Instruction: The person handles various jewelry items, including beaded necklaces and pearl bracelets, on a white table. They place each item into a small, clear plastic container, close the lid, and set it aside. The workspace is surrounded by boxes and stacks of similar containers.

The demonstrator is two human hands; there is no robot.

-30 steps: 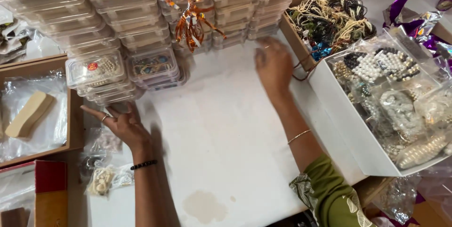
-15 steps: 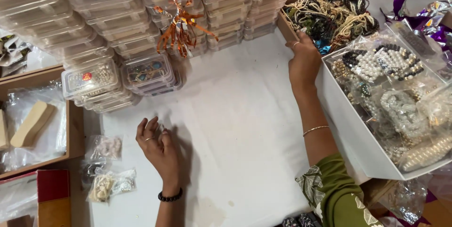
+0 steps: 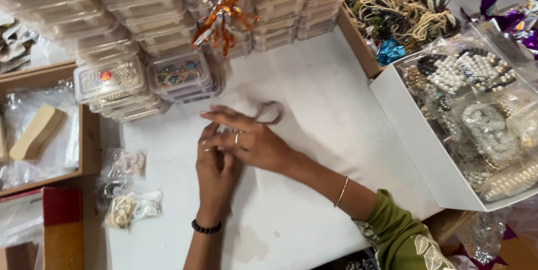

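Olive patterned sleeve (image 3: 404, 240), thin bangle (image 3: 342, 191), ring (image 3: 236, 139), black bead bracelet (image 3: 206, 228).

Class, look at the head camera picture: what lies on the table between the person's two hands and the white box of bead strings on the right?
In the head view, only bare white table lies between the hands (left hand, right hand) and the white box; a thin brownish loop sits at the right hand's fingertips.

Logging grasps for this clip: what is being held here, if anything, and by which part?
The right hand holds a thin dark loop, blurred, by its lower end at the fingers. The left hand meets it there; its own grip cannot be told.
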